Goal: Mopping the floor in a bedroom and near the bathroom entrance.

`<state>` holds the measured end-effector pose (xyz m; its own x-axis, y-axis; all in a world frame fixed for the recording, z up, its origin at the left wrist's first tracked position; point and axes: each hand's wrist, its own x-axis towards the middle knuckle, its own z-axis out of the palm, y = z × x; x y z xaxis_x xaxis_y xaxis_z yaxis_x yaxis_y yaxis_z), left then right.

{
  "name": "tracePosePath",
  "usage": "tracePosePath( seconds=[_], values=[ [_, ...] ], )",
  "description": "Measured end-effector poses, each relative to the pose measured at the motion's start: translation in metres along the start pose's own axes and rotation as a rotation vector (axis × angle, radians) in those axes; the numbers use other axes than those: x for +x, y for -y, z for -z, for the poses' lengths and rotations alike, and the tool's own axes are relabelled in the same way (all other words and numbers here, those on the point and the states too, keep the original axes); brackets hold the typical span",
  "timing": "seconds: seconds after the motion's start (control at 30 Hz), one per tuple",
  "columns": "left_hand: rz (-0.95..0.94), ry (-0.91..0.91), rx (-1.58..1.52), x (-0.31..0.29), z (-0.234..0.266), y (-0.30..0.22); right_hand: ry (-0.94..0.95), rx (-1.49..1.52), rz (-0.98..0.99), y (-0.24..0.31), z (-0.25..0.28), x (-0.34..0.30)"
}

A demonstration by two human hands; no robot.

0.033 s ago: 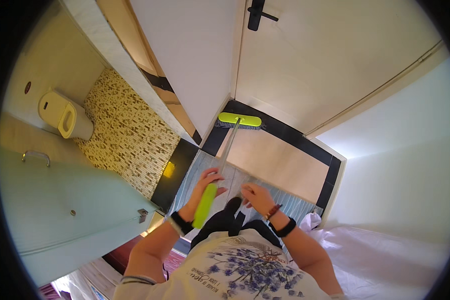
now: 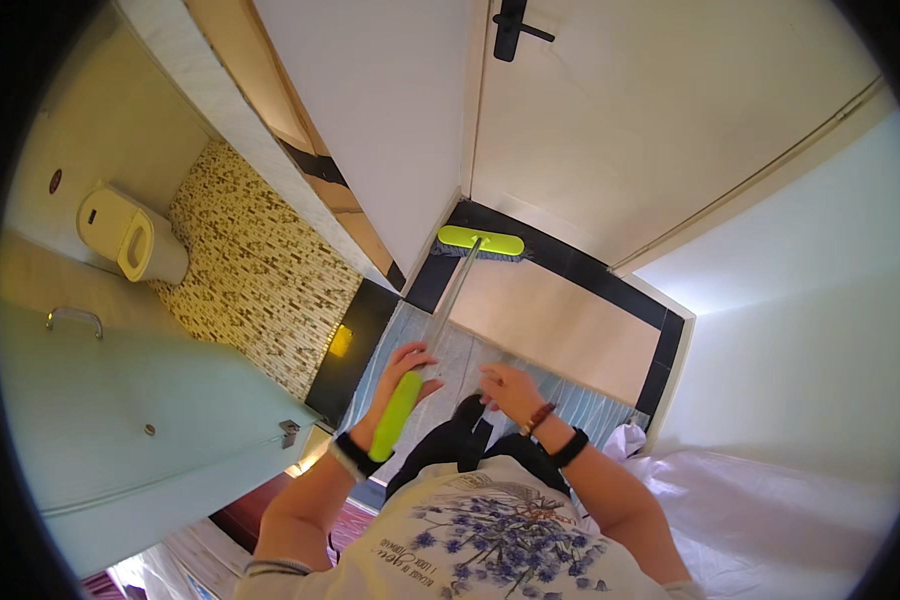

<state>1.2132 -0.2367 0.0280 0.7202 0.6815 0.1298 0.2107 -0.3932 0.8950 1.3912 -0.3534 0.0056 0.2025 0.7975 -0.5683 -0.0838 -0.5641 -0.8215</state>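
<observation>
A mop with a lime-green oval head (image 2: 481, 240) and grey fringe rests on the floor at the foot of the door. Its thin metal pole (image 2: 455, 295) slants back toward me and ends in a lime-green grip (image 2: 395, 415). My left hand (image 2: 402, 372) is curled around the pole just above that grip, fingers on one side and thumb on the other. To its right, my right hand (image 2: 510, 390) hovers apart from the pole with its fingers loosely curled in. Nothing shows between them.
A closed door (image 2: 650, 130) with a black handle (image 2: 515, 30) stands ahead. On the left, a glass door (image 2: 160, 400) stands by a mosaic-floored bathroom with a toilet (image 2: 135, 240). Pale sheeting (image 2: 750, 500) lies at right. A grey striped mat (image 2: 450, 350) lies underfoot.
The mop's grip and my left hand have shifted slightly left and toward me. The mop head stays put, and my right hand has hardly moved.
</observation>
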Motion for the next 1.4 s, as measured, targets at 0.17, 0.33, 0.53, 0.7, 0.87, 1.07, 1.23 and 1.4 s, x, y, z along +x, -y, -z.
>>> tracePosePath(
  seconds=[0.17, 0.33, 0.53, 0.7, 0.87, 1.07, 1.23, 1.4],
  values=[
    [0.31, 0.025, -0.271, -0.064, 0.033, -0.009, -0.213, -0.597, 0.627, -0.025, -0.046, 0.064],
    [0.46, -0.243, -0.345, -0.117, 0.05, -0.055, 0.275, -0.853, 0.757, -0.015, -0.096, 0.111],
    [0.566, -0.963, -0.381, -0.142, 0.023, -0.134, 0.69, -1.034, 0.72, -0.033, -0.129, 0.134],
    [0.619, -1.509, -0.527, -0.134, 0.025, -0.136, 0.592, -0.919, 0.755, -0.038, -0.125, 0.131],
    [0.558, -1.151, -0.371, -0.089, 0.048, -0.129, 0.426, -0.816, 0.737, -0.014, -0.093, 0.144],
    [0.544, -0.828, -0.524, -0.002, 0.02, -0.114, 0.143, -0.774, 0.651, -0.047, -0.005, 0.17],
    [0.654, -0.574, -0.549, 0.062, -0.046, -0.096, -0.119, -0.714, 0.526, -0.096, 0.109, 0.168],
    [0.712, -0.226, -0.711, 0.103, -0.123, -0.075, -0.274, -0.769, 0.391, -0.157, 0.215, 0.138]
  ],
)
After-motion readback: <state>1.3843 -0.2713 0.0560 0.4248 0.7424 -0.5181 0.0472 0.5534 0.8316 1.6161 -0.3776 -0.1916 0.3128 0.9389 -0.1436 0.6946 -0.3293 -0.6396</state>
